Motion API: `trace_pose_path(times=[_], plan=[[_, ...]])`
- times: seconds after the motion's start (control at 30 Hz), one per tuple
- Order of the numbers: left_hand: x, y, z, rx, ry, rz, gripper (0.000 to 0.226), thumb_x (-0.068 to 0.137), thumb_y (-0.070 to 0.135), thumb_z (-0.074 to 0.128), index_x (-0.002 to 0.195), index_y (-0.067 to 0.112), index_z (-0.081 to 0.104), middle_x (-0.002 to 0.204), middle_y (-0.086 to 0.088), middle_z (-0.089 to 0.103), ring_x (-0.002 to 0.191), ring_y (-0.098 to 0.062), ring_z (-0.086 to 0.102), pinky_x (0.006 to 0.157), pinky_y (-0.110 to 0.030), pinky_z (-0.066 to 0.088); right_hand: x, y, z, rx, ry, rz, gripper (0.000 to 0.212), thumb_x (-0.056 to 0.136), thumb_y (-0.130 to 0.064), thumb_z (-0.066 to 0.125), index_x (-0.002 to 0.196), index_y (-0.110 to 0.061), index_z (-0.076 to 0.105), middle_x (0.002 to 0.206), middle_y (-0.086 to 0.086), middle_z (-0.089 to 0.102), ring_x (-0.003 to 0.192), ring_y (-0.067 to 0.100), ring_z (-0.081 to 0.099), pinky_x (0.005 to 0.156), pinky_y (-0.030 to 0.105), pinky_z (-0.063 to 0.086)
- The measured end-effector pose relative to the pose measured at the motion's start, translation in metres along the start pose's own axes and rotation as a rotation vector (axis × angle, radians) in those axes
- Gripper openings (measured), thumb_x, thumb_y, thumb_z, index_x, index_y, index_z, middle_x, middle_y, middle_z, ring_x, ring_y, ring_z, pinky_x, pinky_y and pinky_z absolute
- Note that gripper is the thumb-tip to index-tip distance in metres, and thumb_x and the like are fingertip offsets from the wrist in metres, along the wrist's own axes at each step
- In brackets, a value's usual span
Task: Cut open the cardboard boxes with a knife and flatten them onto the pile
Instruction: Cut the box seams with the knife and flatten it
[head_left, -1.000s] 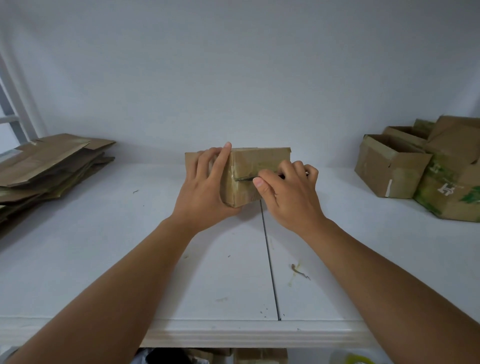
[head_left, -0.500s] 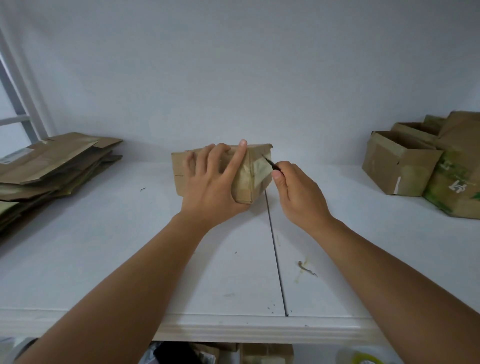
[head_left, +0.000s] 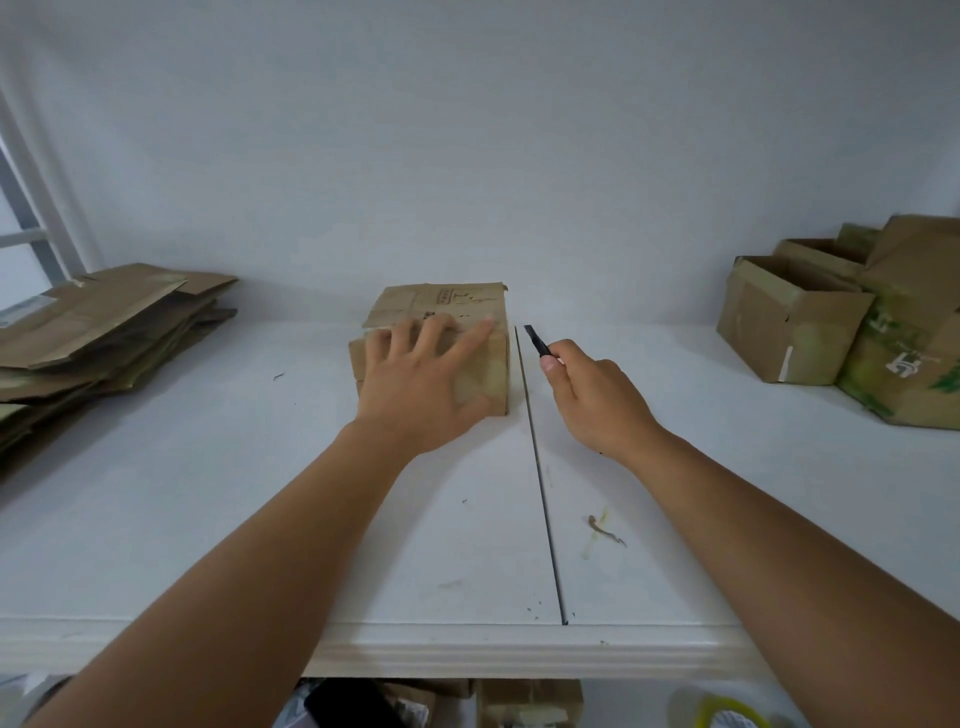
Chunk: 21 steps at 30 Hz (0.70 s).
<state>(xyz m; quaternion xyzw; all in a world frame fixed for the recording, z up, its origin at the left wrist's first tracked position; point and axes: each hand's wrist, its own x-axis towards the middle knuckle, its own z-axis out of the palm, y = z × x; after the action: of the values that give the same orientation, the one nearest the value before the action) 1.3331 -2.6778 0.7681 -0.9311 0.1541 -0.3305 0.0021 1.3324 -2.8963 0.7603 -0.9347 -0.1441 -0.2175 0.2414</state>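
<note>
Cardboard box (head_left: 467, 332), matte and creased, under left hand (head_left: 421, 384).

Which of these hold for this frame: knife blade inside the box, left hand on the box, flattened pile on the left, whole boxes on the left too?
1. The knife blade is inside the cardboard box. False: it is held clear, to the box's right.
2. The left hand rests on the box with spread fingers. True.
3. The flattened cardboard pile lies on the left of the table. True.
4. The uncut boxes stand on the left too. False: they stand at the right.
5. The right hand grips the knife. True.
</note>
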Motion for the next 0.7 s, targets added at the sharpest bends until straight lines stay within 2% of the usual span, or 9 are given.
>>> trace_pose_path(times=[0.07, 0.13, 0.23, 0.37, 0.5, 0.7], plan=[[0.002, 0.000, -0.001, 0.028, -0.021, -0.056, 0.077, 0.076, 0.074, 0.030, 0.148, 0.050, 0.023, 0.141, 0.003, 0.039, 0.124, -0.033, 0.038, 0.103, -0.048, 0.026, -0.002, -0.002, 0.000, 0.007, -0.049, -0.015, 0.028, 0.105, -0.038, 0.031, 0.109, -0.017, 0.049, 0.060, -0.003, 0.049, 0.055, 0.020, 0.046, 0.050, 0.032, 0.031], [0.002, -0.001, -0.001, 0.051, -0.022, -0.079, 0.076, 0.076, 0.075, 0.028, 0.147, 0.049, 0.023, 0.142, 0.003, 0.039, 0.123, -0.034, 0.038, 0.101, -0.047, 0.028, -0.003, -0.004, 0.001, 0.004, -0.087, -0.026, 0.029, 0.105, -0.039, 0.031, 0.115, -0.020, 0.049, 0.060, -0.005, 0.046, 0.053, 0.015, 0.044, 0.048, 0.030, 0.028], [0.001, -0.004, 0.000, 0.058, -0.011, -0.073, 0.070, 0.081, 0.070, 0.036, 0.147, 0.045, 0.028, 0.141, 0.005, 0.042, 0.121, -0.034, 0.039, 0.100, -0.046, 0.028, -0.002, -0.006, 0.004, -0.023, -0.102, -0.030, 0.031, 0.105, -0.041, 0.030, 0.125, -0.025, 0.048, 0.060, -0.006, 0.045, 0.053, 0.012, 0.043, 0.048, 0.028, 0.025], [0.001, -0.004, 0.000, -0.013, 0.003, -0.079, 0.059, 0.085, 0.055, 0.050, 0.141, 0.043, 0.040, 0.134, 0.010, 0.047, 0.118, -0.033, 0.041, 0.099, -0.044, 0.027, -0.001, -0.007, 0.006, -0.043, -0.090, -0.010, 0.032, 0.105, -0.041, 0.031, 0.127, -0.025, 0.048, 0.061, -0.005, 0.045, 0.055, 0.014, 0.044, 0.048, 0.029, 0.025], [0.002, -0.006, -0.002, -0.128, 0.019, -0.101, 0.056, 0.079, 0.050, 0.045, 0.134, 0.044, 0.050, 0.128, 0.013, 0.051, 0.116, -0.032, 0.042, 0.098, -0.042, 0.025, 0.001, -0.009, 0.008, -0.047, -0.064, -0.002, 0.032, 0.105, -0.040, 0.032, 0.124, -0.023, 0.050, 0.060, -0.004, 0.046, 0.054, 0.016, 0.045, 0.047, 0.029, 0.026], [0.002, -0.006, -0.003, -0.115, 0.005, -0.099, 0.057, 0.079, 0.048, 0.044, 0.136, 0.045, 0.049, 0.132, 0.012, 0.050, 0.118, -0.031, 0.041, 0.099, -0.042, 0.024, 0.002, -0.013, 0.011, -0.041, -0.034, -0.024, 0.030, 0.104, -0.038, 0.032, 0.120, -0.021, 0.051, 0.058, -0.004, 0.045, 0.054, 0.018, 0.044, 0.047, 0.030, 0.025]])
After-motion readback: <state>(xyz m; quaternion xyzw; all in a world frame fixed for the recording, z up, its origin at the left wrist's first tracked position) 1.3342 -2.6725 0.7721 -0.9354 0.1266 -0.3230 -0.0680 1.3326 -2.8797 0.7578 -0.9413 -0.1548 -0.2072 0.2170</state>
